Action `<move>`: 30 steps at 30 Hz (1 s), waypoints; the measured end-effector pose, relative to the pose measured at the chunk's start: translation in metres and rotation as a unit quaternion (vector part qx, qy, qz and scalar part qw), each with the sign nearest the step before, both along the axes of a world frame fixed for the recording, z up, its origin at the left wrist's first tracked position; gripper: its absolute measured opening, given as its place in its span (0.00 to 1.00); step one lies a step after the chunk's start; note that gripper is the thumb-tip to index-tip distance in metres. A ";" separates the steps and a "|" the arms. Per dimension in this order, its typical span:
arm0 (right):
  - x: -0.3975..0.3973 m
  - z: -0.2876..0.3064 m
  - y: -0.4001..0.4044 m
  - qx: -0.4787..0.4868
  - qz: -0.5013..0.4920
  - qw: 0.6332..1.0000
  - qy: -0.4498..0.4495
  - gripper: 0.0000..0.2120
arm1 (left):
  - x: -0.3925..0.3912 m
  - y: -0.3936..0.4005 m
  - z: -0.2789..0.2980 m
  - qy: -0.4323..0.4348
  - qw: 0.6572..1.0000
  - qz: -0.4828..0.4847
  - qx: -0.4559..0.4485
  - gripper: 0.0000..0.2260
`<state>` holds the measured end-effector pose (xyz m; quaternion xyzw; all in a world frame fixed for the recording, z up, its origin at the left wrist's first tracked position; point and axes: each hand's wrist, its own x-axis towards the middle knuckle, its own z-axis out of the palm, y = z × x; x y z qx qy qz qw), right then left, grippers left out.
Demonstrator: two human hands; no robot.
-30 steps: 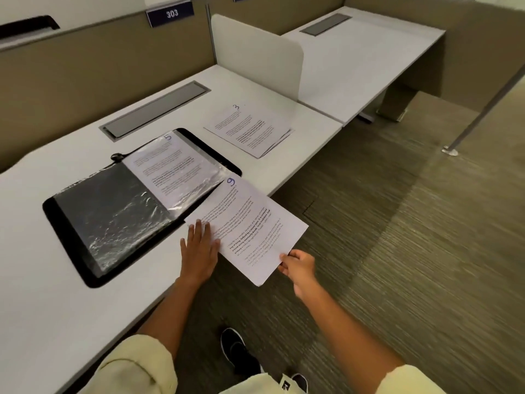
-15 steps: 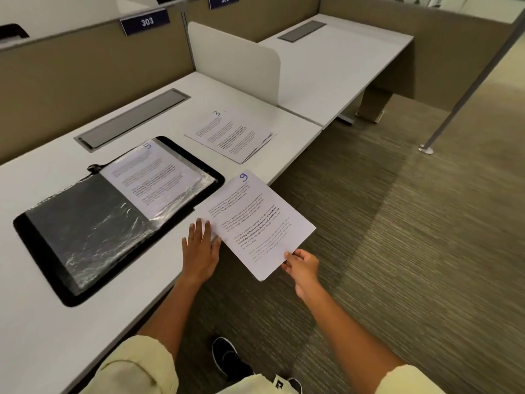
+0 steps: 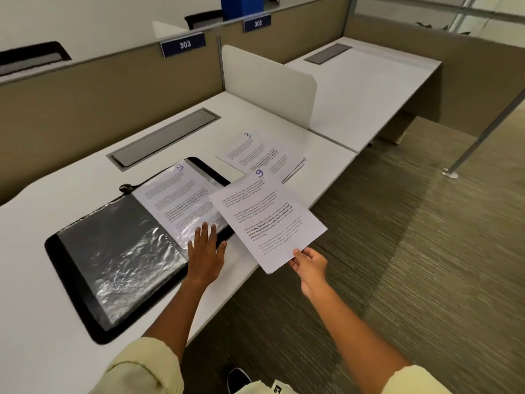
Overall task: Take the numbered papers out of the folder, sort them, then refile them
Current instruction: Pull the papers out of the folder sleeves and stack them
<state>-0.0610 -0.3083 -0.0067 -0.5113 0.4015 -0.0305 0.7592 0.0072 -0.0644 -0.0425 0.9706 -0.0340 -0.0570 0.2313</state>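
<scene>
The sheet marked 9 (image 3: 267, 220) is pinched at its near corner by the right hand (image 3: 309, 265), held past the desk (image 3: 42, 322) edge. The left hand (image 3: 206, 251) is laid flat, fingers straight, on the open folder (image 3: 113, 260) beside sheet 5 (image 3: 179, 200). The pile topped by 3 (image 3: 255, 152) lies by the far edge.

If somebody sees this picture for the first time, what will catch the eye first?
Most likely the sheet marked 9, held up by the right hand over the desk's front edge. Next, the open black folder, its plastic sleeves shining, with the left hand flat on its near edge.
</scene>
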 end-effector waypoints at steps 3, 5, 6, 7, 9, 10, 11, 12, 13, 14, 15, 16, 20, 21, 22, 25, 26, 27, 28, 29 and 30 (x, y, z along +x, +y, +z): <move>0.020 0.000 0.017 0.001 -0.008 1.000 -0.005 0.06 | 0.018 0.017 -0.002 0.002 1.000 0.004 0.005 0.27; 0.030 -0.002 0.025 0.003 -0.013 1.000 -0.002 0.06 | 0.025 0.026 -0.003 0.003 1.000 0.007 0.012 0.27; 0.034 -0.003 0.028 0.004 -0.014 1.000 0.000 0.06 | 0.028 0.030 -0.004 0.005 1.000 0.009 0.013 0.27; 0.039 -0.003 0.031 0.005 -0.013 1.000 0.002 0.06 | 0.031 0.035 -0.005 0.003 1.000 0.012 0.010 0.27; 0.049 -0.003 0.035 0.009 -0.015 1.000 0.000 0.06 | 0.037 0.041 -0.006 -0.001 1.000 0.016 0.000 0.27; 0.053 -0.003 0.035 0.014 -0.018 1.000 -0.004 0.06 | 0.039 0.042 -0.006 0.002 1.000 0.017 -0.003 0.27; 0.058 -0.003 0.035 0.019 -0.021 1.000 -0.008 0.06 | 0.043 0.043 -0.007 0.006 1.000 0.019 -0.007 0.27; 0.063 -0.003 0.035 0.023 -0.023 0.999 -0.011 0.06 | 0.046 0.044 -0.007 0.013 1.000 0.020 -0.007 0.27; 0.068 -0.004 0.034 0.025 -0.026 0.999 -0.013 0.06 | 0.049 0.044 -0.009 0.015 1.000 0.021 -0.005 0.27; 0.073 -0.006 0.033 0.024 -0.026 0.999 -0.013 0.07 | 0.052 0.043 -0.009 0.018 1.000 0.022 -0.001 0.27; 0.078 -0.008 0.032 0.024 -0.026 0.999 -0.012 0.08 | 0.055 0.042 -0.010 0.018 1.000 0.020 0.002 0.27; 0.084 -0.010 0.030 0.026 -0.024 0.999 -0.013 0.08 | 0.058 0.041 -0.009 0.021 1.000 0.019 0.001 0.28; 0.112 -0.013 0.024 0.041 -0.018 0.999 -0.015 0.06 | 0.075 0.032 -0.011 0.036 0.999 0.033 -0.013 0.28; 0.121 -0.014 0.022 0.045 -0.014 0.999 -0.018 0.07 | 0.081 0.029 -0.011 0.038 0.998 0.040 -0.014 0.28; 0.130 -0.015 0.019 0.048 -0.009 0.999 -0.017 0.07 | 0.086 0.026 -0.011 0.041 0.998 0.044 -0.013 0.28; 0.160 -0.017 0.009 0.048 0.002 0.999 -0.014 0.07 | 0.101 0.017 -0.012 0.046 0.997 0.056 -0.006 0.28; 0.171 -0.018 0.004 0.048 0.007 0.999 -0.015 0.08 | 0.107 0.013 -0.011 0.049 0.997 0.058 0.003 0.28; 0.181 -0.017 0.000 0.048 0.011 0.999 -0.017 0.08 | 0.113 0.010 -0.014 0.044 0.997 0.063 0.014 0.28; 0.192 -0.016 -0.004 0.047 0.016 0.999 -0.019 0.08 | 0.120 0.005 -0.014 0.035 0.997 0.063 0.028 0.30; 0.203 -0.015 -0.008 0.045 0.023 0.998 -0.023 0.07 | 0.126 0.002 -0.018 0.027 0.997 0.065 0.036 0.32; 0.213 -0.014 -0.012 0.043 0.028 0.998 -0.026 0.07 | 0.131 -0.002 -0.014 0.031 0.997 0.066 0.037 0.37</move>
